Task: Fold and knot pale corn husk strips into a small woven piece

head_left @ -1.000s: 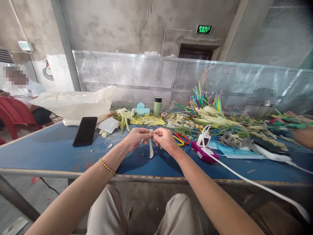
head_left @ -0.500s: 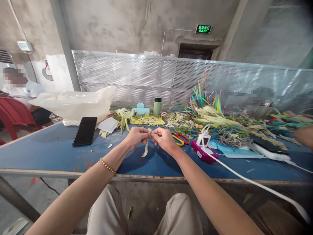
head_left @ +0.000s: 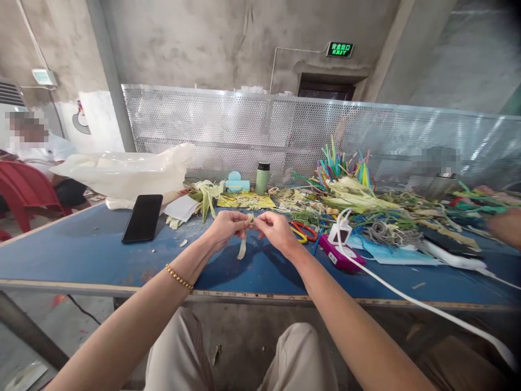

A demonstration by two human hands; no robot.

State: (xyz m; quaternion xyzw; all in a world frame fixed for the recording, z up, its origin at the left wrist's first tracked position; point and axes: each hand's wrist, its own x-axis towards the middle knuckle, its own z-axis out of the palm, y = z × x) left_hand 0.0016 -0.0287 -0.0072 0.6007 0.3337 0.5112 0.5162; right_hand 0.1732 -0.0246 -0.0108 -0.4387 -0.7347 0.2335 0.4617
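Observation:
Over the blue table [head_left: 81,255], my left hand [head_left: 228,227] and my right hand [head_left: 273,228] meet at the fingertips. Both are closed in a pinch on a pale strip of corn husk [head_left: 242,248]. One end of the strip hangs below my left fingers; its upper part is mostly hidden between the fingertips. Just right of my right hand lie scissors with red and yellow handles [head_left: 303,231], partly covered by that hand. Behind both hands are dried husk pieces [head_left: 209,198] and a yellow sheet [head_left: 266,202] strewn with scraps.
Around the hands stand a black phone [head_left: 142,218], a white plastic bag [head_left: 130,172], a green bottle [head_left: 262,178], a purple power socket [head_left: 341,255] with a white cable, and colourful stems [head_left: 342,165]. A perforated metal screen [head_left: 203,119] rises behind. A co-worker's hand [head_left: 507,228] is at far right.
My right fingertips have shifted slightly right and up along the husk strip, and its hanging end has moved a little. The left hand stays nearly in place.

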